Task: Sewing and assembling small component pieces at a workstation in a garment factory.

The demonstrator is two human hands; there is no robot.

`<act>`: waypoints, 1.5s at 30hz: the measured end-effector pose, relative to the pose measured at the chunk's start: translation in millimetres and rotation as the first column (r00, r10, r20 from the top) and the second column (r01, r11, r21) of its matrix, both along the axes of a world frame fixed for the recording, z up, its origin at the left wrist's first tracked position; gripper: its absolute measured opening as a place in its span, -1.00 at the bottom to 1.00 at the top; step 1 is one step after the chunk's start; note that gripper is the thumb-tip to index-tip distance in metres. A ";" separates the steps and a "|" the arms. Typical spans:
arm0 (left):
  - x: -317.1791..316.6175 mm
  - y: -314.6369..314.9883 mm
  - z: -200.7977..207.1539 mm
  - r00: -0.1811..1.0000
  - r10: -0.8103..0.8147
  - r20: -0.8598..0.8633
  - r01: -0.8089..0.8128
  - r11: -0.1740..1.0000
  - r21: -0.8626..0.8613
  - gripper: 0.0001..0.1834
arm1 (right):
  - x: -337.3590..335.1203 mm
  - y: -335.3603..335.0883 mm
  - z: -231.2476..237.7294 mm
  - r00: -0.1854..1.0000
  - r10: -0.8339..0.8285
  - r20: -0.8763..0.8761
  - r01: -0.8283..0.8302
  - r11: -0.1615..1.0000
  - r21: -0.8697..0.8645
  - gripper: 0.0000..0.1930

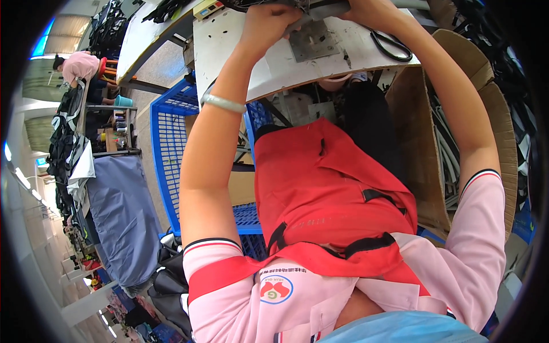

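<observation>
white worktable [269,70] in a crowded workshop, grey strip [329,10] at its far side

the tabletop is pale, flecked with dark specks, brown along its near edge. the strip, dull and smooth-looking, sits at the upper edge of view, partly cut off, above a flat metal plate [313,43]. the left hand [269,22] curls its fingers in, pinching the strip's left end; the right hand [370,11] is at the other end, its fingertips out of view, so its grip i cannot tell. below stand a blue plastic basket [164,151] with lattice walls and a cardboard box [414,126] holding long, pale strips [446,154]. far left, a person [80,66] in pink leans over near wrinkled blue-grey cloth [123,200].
</observation>
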State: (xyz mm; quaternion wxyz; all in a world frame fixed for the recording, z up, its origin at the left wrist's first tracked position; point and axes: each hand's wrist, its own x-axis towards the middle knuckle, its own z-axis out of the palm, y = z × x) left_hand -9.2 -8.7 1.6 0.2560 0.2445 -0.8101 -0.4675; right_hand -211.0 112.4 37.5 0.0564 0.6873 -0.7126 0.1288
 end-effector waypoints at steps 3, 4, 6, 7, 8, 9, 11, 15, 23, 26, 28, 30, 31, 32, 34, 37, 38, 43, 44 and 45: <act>-8.2 -11.8 -13.7 0.994 0.079 -0.069 -0.065 0.980 0.188 -0.81 | -5.4 -12.2 -9.7 1.000 -0.006 -0.009 0.006 0.999 -0.043 -0.63; -7.0 -3.7 -10.1 0.993 0.106 -0.046 -0.097 0.982 0.165 -0.81 | -4.5 -8.3 -9.5 1.000 -0.004 -0.008 0.004 0.999 -0.038 -0.63; 2.2 8.3 1.4 0.989 0.143 -0.023 -0.139 0.980 0.143 -0.82 | 0.0 9.2 -5.2 1.000 0.004 -0.014 -0.006 0.993 -0.120 -0.63; 13.5 9.0 5.6 0.986 0.166 0.000 -0.165 0.983 0.079 -0.81 | 6.4 20.3 1.2 1.000 0.016 -0.012 -0.017 0.993 -0.113 -0.63; 25.0 9.9 8.6 0.982 0.189 0.024 -0.190 0.982 0.014 -0.80 | 12.1 32.6 9.6 0.992 -0.091 0.086 0.097 0.994 -0.060 -0.61; 37.8 10.6 10.6 0.980 0.198 0.026 -0.198 0.980 0.014 -0.80 | 14.6 42.6 14.6 0.963 -0.204 0.176 0.208 0.978 -0.001 -0.60; 50.4 9.8 11.1 0.982 0.084 0.169 -0.029 0.952 -0.306 -0.71 | -5.8 55.2 -42.3 0.999 -0.027 0.044 0.039 0.957 -0.287 -0.59; 32.7 53.5 9.4 0.953 -0.077 0.293 0.094 0.995 -0.045 -0.67 | 117.7 87.9 -59.1 0.688 0.712 -0.139 -0.716 0.636 -0.287 -0.81; 56.7 63.4 -28.5 0.970 -0.233 0.072 0.212 0.953 0.218 -0.63 | 99.0 80.0 -62.1 0.877 0.481 0.017 -0.479 0.876 -0.052 -0.73; 94.3 69.3 -18.7 0.899 -0.294 0.325 0.099 0.859 0.503 -0.61 | 39.8 90.6 -33.5 0.969 0.226 0.099 -0.220 0.973 -0.072 -0.61; 100.8 71.0 -8.5 0.939 -0.255 0.229 0.087 0.824 0.559 -0.60 | 35.7 94.4 -24.6 0.957 0.174 0.231 -0.184 0.983 0.023 -0.57; 93.2 71.6 4.7 0.946 -0.186 0.265 0.080 0.928 0.363 -0.61 | 31.4 95.7 -20.8 0.948 0.233 0.216 -0.235 0.972 -0.019 -0.58; 87.7 71.6 12.2 0.953 -0.105 0.284 0.064 0.987 0.148 -0.63 | 20.2 92.1 -21.5 0.954 0.242 0.178 -0.242 0.970 -0.019 -0.60; 81.7 72.8 18.1 0.964 -0.058 0.260 0.057 0.998 0.014 -0.68 | 12.5 90.7 -20.7 0.958 0.250 0.141 -0.250 0.968 -0.018 -0.62; 76.8 60.9 13.5 0.981 -0.030 0.193 0.053 0.992 -0.115 -0.69 | 16.0 85.1 -11.0 0.969 0.179 0.172 -0.181 0.984 -0.008 -0.63; 69.7 49.1 14.7 0.991 -0.009 0.137 0.032 0.985 -0.167 -0.68 | 15.4 74.3 3.3 0.980 0.140 0.143 -0.143 0.990 0.007 -0.60; 66.4 45.0 14.6 0.986 0.009 0.167 0.019 0.986 -0.164 -0.69 | 14.8 71.6 6.6 0.984 0.126 0.124 -0.131 0.991 0.031 -0.56; 55.9 31.1 14.8 0.976 0.038 0.215 -0.003 0.987 -0.159 -0.69 | 6.8 61.1 7.0 0.989 0.113 0.097 -0.119 0.992 0.052 -0.55; 55.6 27.4 16.1 0.976 0.031 0.215 -0.007 0.993 -0.115 -0.69 | 6.6 59.7 8.6 0.985 0.138 0.101 -0.141 0.990 0.021 -0.56; 55.8 24.9 17.4 0.976 0.026 0.216 -0.011 0.998 -0.069 -0.68 | 8.5 58.3 12.3 0.985 0.137 0.103 -0.140 0.990 0.022 -0.56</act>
